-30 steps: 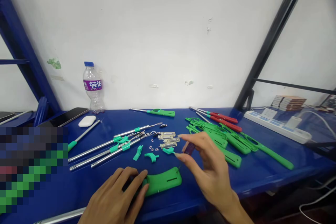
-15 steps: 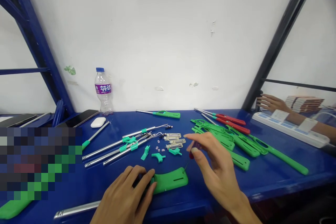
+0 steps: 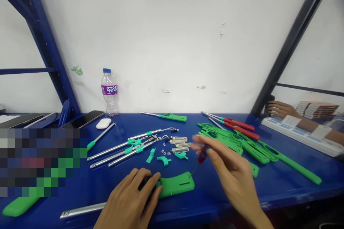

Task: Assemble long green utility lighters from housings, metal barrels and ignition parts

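Observation:
My left hand [image 3: 130, 196] is closed round a green long-nosed lighter [image 3: 176, 185] that lies on the blue table, pressing it down at its middle. The lighter's metal tube [image 3: 83, 210] sticks out to the left of that hand. In my right hand [image 3: 232, 166] a small screwdriver [image 3: 202, 154] with a dark red and purple handle is pinched between thumb and fingers. Its thin shaft slants down to the lighter's right end, where the tip meets a hole. The fingertips are blurred. Teal triggers [image 3: 163, 160] and clear fuel tanks [image 3: 179, 145] lie just beyond the lighter.
Metal tubes [image 3: 115, 150] with wires lie left of centre. Green casings [image 3: 255, 152] and red lighters [image 3: 239, 128] are heaped at right. A bottle [image 3: 110, 94], a phone [image 3: 86, 118] and a white case [image 3: 103, 123] stand at back left. Another person's arm [image 3: 309, 123] shows beyond a power strip [image 3: 298, 137].
The screwdriver now leans further to the right, with more of its handle showing, and my right fingers have shifted round it. My left hand and the lighter keep their place. The view has turned slightly left.

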`<act>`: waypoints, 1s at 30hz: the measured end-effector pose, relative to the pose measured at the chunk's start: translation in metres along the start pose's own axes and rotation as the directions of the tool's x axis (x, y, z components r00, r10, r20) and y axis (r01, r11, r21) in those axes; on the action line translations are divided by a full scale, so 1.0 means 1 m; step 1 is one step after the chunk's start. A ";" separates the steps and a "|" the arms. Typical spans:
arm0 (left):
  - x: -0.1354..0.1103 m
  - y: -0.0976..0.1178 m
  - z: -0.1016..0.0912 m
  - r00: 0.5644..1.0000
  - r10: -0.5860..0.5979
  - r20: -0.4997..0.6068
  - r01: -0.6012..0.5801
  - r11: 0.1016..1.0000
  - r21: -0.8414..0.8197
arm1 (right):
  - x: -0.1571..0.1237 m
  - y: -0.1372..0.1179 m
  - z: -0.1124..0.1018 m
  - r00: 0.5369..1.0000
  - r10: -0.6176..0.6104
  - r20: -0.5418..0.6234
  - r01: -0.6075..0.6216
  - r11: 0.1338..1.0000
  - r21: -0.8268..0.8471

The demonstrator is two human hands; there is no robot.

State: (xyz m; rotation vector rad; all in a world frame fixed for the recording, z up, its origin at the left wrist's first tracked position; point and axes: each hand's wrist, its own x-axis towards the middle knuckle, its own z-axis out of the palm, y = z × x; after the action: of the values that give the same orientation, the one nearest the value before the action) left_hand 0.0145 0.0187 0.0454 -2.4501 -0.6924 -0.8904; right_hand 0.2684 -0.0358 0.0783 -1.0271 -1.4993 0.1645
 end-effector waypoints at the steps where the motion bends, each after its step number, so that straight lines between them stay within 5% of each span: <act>1: 0.000 0.000 0.001 1.000 0.002 0.002 -0.002 1.000 -0.001 | 0.000 0.001 0.001 1.000 -0.001 -0.025 0.001 1.000 0.019; 5: -0.002 0.002 0.002 1.000 0.008 0.000 -0.008 1.000 -0.004 | 0.003 0.001 -0.001 0.994 -0.042 -0.104 0.033 0.996 -0.089; 10: -0.003 0.003 0.000 1.000 -0.008 0.000 0.008 1.000 0.002 | 0.007 -0.014 -0.014 0.986 0.008 0.166 0.008 0.996 -0.092; 15: 0.000 0.001 -0.002 0.999 0.052 -0.001 -0.052 0.998 0.044 | 0.007 -0.015 -0.006 0.998 -0.049 0.038 0.054 0.986 -0.156; 21: -0.004 0.000 0.003 1.000 -0.028 -0.005 0.028 0.999 -0.024 | 0.006 -0.022 -0.015 0.971 -0.004 0.240 0.027 0.995 -0.092; 27: -0.007 0.002 0.004 0.998 -0.057 -0.005 0.057 0.996 -0.072 | 0.006 -0.014 -0.008 0.998 -0.055 0.037 0.062 0.970 -0.233; 30: -0.009 0.002 0.006 0.997 -0.075 0.027 0.077 0.993 -0.093 | 0.004 -0.014 -0.008 0.993 -0.043 0.111 0.067 0.972 -0.227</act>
State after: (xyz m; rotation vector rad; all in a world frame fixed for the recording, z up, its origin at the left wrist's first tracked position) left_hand 0.0126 0.0173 0.0346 -2.5357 -0.7732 -0.9446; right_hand 0.2693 -0.0451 0.0926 -1.1751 -1.6699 0.0045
